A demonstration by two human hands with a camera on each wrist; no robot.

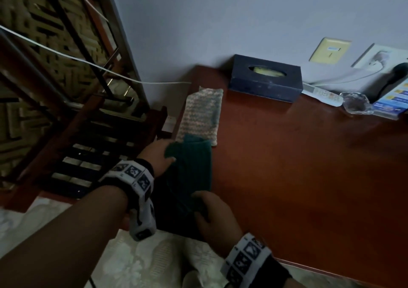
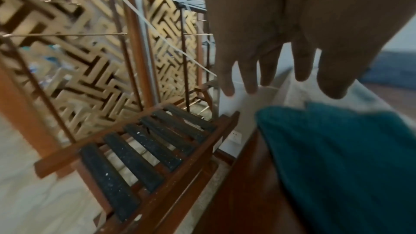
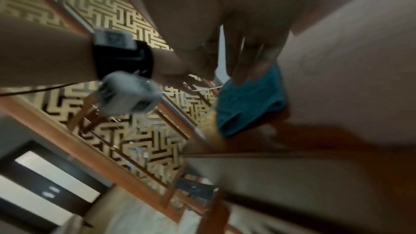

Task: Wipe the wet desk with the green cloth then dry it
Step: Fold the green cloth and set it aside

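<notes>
The green cloth [image 1: 189, 170] lies folded at the desk's [image 1: 309, 177] left edge, near the front corner, its far end overlapping a pale knitted cloth [image 1: 202, 113] that runs along the same edge toward the wall. The left hand [image 1: 157, 157] sits at the cloth's far left corner with the thumb laid on top; in the left wrist view its fingers [image 2: 249, 77] hang straight and slightly spread above the cloth, gripping nothing. The right hand [image 1: 215, 214] is at the near end, fingers curled down onto the fabric; the right wrist view is blurred, so I cannot tell whether they pinch it. At the back edge stands a dark tissue box [image 1: 265, 78] with a yellowish tissue in its slot.
</notes>
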